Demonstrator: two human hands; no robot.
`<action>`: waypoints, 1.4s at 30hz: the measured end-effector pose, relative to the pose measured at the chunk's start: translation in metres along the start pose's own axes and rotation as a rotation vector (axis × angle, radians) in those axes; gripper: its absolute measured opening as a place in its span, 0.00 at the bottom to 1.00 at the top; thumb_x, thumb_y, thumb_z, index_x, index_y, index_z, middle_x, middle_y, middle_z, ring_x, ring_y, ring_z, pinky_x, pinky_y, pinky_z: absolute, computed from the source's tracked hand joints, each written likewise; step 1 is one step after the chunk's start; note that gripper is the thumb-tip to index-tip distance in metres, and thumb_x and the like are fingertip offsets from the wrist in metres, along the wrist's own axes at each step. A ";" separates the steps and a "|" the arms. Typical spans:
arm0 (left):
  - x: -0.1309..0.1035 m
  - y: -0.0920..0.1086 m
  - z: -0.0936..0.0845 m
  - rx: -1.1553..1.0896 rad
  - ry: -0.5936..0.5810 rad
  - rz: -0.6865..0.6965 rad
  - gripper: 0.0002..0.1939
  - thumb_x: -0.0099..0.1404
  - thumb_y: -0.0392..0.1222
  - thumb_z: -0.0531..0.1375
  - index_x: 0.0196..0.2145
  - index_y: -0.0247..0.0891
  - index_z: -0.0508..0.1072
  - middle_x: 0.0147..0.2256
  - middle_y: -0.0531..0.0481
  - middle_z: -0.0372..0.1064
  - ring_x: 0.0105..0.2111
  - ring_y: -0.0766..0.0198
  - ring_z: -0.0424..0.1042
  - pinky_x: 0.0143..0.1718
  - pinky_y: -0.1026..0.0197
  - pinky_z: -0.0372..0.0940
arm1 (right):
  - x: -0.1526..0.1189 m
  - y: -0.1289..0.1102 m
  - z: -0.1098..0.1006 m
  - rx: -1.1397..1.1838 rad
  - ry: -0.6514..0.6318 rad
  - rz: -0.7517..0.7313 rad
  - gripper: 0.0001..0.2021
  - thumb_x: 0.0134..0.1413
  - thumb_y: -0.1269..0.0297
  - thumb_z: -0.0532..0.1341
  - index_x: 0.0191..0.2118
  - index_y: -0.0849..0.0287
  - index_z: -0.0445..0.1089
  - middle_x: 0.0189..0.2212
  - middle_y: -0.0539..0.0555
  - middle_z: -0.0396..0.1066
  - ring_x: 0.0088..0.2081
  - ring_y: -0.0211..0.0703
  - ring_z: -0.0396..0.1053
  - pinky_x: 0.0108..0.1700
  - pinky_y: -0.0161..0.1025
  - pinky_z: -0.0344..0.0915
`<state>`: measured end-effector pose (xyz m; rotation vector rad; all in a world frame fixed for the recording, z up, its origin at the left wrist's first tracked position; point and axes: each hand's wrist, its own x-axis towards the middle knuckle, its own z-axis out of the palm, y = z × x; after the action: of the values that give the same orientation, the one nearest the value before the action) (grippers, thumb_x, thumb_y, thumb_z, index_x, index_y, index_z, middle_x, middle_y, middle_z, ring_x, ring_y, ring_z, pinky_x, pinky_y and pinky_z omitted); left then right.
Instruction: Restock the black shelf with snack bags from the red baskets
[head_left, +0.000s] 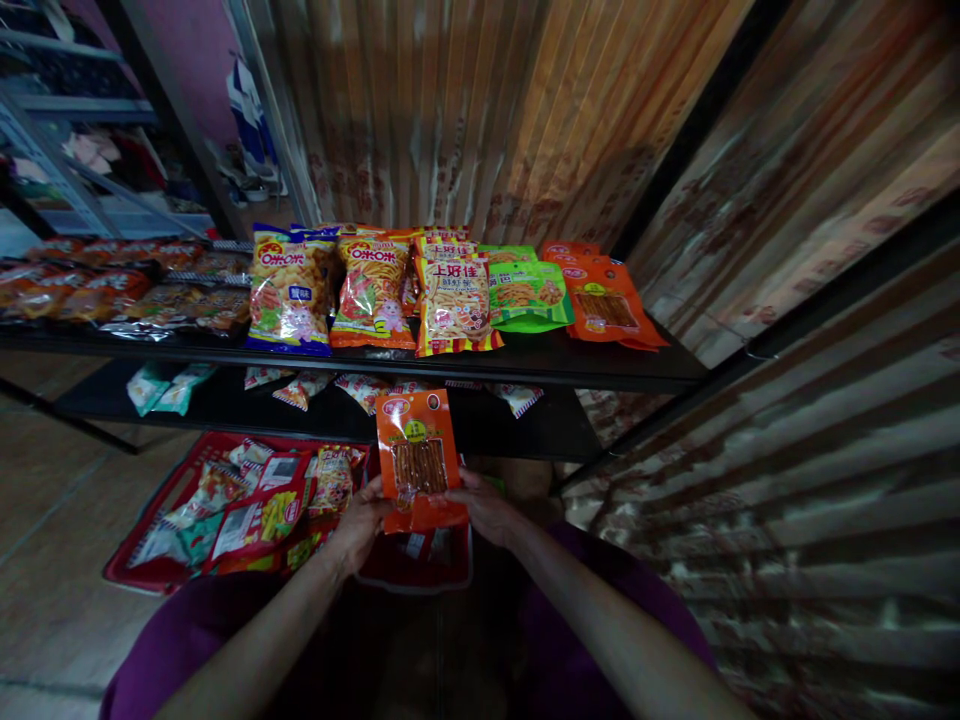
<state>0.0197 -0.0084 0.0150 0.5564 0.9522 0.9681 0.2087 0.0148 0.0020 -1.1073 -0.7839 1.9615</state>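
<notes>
A tan-brown pleated curtain with darker printed motifs fills the back and right side. At upper left, a pale blue metal rack carries a rumpled pale pink cloth. A white-and-blue garment hangs by a pinkish-purple wall. Brownish floor tiles with pale joints spread at lower left.

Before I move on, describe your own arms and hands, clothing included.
The left hand and right hand are ungloved. Both forearms are bare, slim and tapering toward the wrists, with no sleeve, watch or bracelet that I can make out. Purple clothing covers the legs.
</notes>
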 end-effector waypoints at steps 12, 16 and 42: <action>0.003 -0.004 0.000 -0.047 0.082 -0.047 0.30 0.41 0.29 0.65 0.45 0.35 0.72 0.32 0.48 0.77 0.32 0.60 0.76 0.34 0.63 0.67 | 0.003 0.006 -0.007 -0.044 0.015 -0.081 0.17 0.34 0.63 0.68 0.36 0.60 0.71 0.31 0.52 0.76 0.32 0.43 0.73 0.41 0.43 0.66; 0.003 -0.004 0.001 -0.047 0.074 -0.033 0.32 0.40 0.28 0.64 0.47 0.36 0.71 0.32 0.49 0.77 0.32 0.60 0.76 0.35 0.62 0.67 | 0.004 0.007 -0.007 -0.041 0.029 -0.084 0.16 0.34 0.63 0.68 0.34 0.60 0.71 0.29 0.51 0.75 0.30 0.41 0.73 0.40 0.42 0.66; -0.003 -0.004 0.016 0.169 0.243 0.186 0.48 0.55 0.45 0.65 0.65 0.47 0.40 0.66 0.48 0.41 0.66 0.59 0.38 0.63 0.60 0.42 | -0.012 0.007 0.022 -1.129 0.137 -0.764 0.10 0.54 0.72 0.50 0.29 0.58 0.67 0.28 0.53 0.66 0.31 0.39 0.62 0.36 0.36 0.60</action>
<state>0.0349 -0.0129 0.0211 0.6892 1.2236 1.1459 0.1913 -0.0022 0.0118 -1.2104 -1.9791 0.7126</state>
